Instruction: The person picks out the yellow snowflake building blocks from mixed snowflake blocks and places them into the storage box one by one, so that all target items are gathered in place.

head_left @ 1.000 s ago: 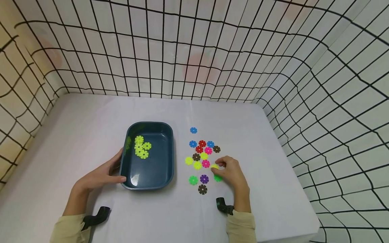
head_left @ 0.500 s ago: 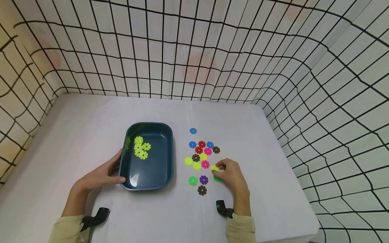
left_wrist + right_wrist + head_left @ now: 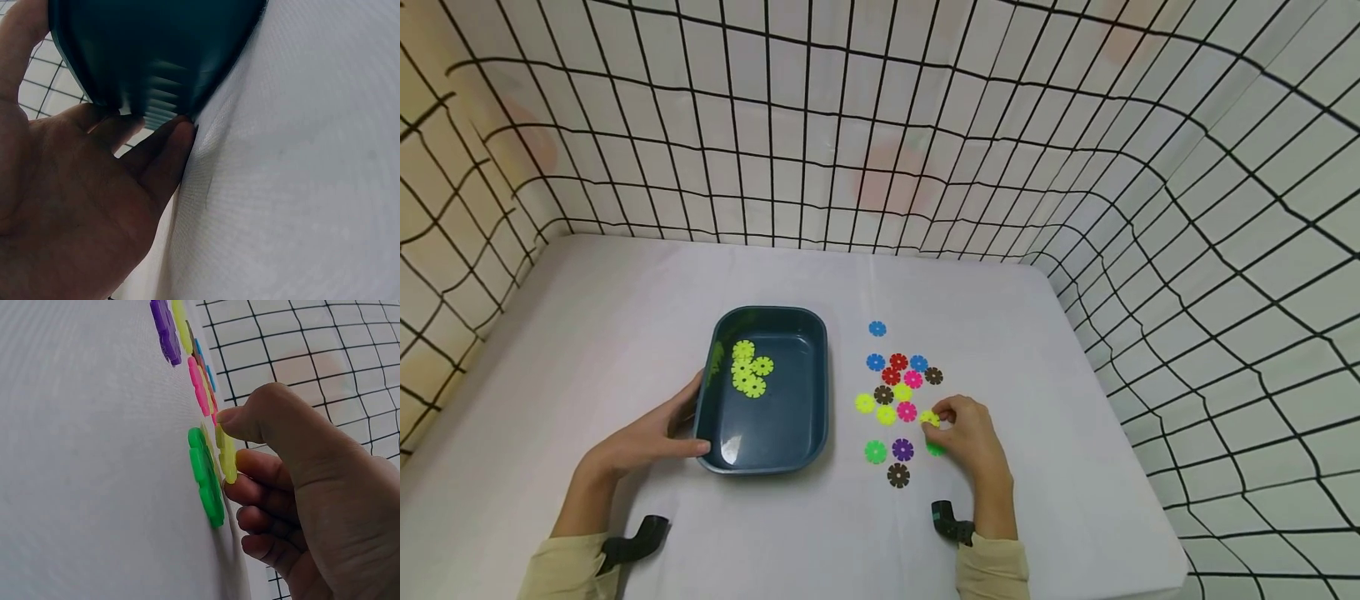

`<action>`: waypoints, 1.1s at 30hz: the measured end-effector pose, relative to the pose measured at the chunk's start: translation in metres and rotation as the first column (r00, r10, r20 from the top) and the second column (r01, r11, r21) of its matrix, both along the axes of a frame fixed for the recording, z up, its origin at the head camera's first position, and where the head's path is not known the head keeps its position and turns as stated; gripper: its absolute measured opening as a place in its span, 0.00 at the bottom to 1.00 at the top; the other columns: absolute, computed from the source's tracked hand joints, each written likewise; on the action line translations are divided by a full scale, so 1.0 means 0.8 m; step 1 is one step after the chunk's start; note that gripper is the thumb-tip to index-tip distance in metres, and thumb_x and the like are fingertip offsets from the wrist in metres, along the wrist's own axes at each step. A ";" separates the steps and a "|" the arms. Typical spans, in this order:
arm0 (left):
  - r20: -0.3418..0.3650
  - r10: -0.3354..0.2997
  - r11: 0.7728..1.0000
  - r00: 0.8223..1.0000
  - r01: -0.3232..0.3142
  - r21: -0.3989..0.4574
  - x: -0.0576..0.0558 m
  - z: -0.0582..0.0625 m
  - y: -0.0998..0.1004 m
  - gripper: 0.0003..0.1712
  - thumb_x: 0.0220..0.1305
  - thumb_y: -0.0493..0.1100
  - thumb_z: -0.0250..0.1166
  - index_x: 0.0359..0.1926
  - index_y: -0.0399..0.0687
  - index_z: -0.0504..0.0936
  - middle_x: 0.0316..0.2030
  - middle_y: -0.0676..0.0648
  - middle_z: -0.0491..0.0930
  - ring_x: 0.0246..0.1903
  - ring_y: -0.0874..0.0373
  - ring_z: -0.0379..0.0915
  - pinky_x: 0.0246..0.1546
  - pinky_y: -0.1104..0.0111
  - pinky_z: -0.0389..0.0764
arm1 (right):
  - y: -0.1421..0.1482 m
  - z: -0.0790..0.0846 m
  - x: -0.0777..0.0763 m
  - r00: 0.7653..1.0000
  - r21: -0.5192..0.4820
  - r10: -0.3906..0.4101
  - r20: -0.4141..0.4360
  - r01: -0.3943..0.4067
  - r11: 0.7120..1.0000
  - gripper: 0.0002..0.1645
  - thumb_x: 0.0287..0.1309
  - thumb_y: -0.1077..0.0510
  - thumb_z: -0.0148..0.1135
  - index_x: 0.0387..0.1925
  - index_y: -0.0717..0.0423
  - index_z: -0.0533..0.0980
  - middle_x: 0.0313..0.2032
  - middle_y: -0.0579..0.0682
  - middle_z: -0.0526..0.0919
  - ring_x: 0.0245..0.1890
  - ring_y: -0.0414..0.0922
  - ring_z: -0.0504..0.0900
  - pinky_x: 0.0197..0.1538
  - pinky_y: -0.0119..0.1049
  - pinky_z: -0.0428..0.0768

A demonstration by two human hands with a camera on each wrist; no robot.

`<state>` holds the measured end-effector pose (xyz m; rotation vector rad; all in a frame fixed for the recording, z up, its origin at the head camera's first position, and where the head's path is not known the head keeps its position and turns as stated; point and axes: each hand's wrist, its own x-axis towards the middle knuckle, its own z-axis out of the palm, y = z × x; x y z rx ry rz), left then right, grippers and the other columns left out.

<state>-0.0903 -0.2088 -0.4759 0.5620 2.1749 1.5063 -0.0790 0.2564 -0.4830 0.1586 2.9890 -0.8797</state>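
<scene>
A dark teal tray (image 3: pixel 786 421) stands on the white table with several yellow-green notched discs (image 3: pixel 742 367) in its left half. My left hand (image 3: pixel 640 440) holds the tray's left side, thumb on the rim and fingers against the outer wall (image 3: pixel 150 56). To the right, my right hand (image 3: pixel 976 429) pinches a yellow notched disc (image 3: pixel 930 418) between thumb and fingers. In the right wrist view that yellow disc (image 3: pixel 226 456) is on edge, close over the cloth. A green notched disc (image 3: pixel 206 478) lies right beside it, partly under the hand in the head view.
Loose notched discs in blue, red, pink, brown and yellow lie in a cluster (image 3: pixel 895 383) right of the tray. Nearer the front lie a green disc (image 3: pixel 876 452), a purple disc (image 3: pixel 902 449) and a brown disc (image 3: pixel 898 476). Black netting (image 3: pixel 820 167) surrounds the table's back and sides.
More of the yellow disc shows between my right thumb and fingers than a second ago. The head view has shifted slightly; my left hand stays on the tray.
</scene>
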 end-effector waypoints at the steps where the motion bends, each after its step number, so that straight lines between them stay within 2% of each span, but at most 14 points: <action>1: -0.003 0.000 1.000 1.000 0.000 -0.002 0.000 0.000 0.000 0.61 0.58 0.43 0.68 0.78 0.59 0.32 0.76 0.32 0.39 0.71 0.28 0.47 0.54 0.83 0.64 | 0.000 0.000 0.001 1.000 0.000 -0.002 -0.003 0.002 1.000 0.19 0.45 0.50 0.74 0.38 0.57 0.83 0.36 0.49 0.83 0.38 0.44 0.77 0.45 0.40 0.82; 13: -0.004 -0.005 1.000 1.000 0.005 -0.006 -0.001 0.000 0.000 0.61 0.58 0.43 0.68 0.78 0.57 0.32 0.76 0.31 0.39 0.70 0.27 0.47 0.54 0.83 0.64 | -0.003 0.005 0.003 0.999 -0.006 0.014 -0.038 -0.014 1.000 0.17 0.43 0.52 0.73 0.35 0.57 0.82 0.32 0.49 0.82 0.35 0.44 0.76 0.42 0.37 0.80; 25: -0.025 0.004 1.000 1.000 -0.005 -0.030 0.000 -0.003 0.001 0.61 0.57 0.44 0.68 0.78 0.56 0.33 0.75 0.30 0.42 0.69 0.28 0.50 0.54 0.81 0.65 | -0.005 0.006 -0.001 0.994 0.061 0.039 -0.105 -0.033 0.998 0.16 0.41 0.52 0.72 0.33 0.57 0.82 0.30 0.48 0.82 0.32 0.43 0.75 0.40 0.36 0.79; 33: -0.027 0.001 1.000 1.000 -0.002 -0.020 0.000 -0.001 0.001 0.61 0.57 0.43 0.68 0.78 0.55 0.33 0.75 0.30 0.41 0.69 0.28 0.49 0.54 0.82 0.65 | -0.006 0.004 -0.011 0.997 0.122 0.010 -0.077 0.000 0.993 0.19 0.41 0.51 0.74 0.36 0.58 0.83 0.32 0.50 0.82 0.34 0.44 0.75 0.40 0.38 0.81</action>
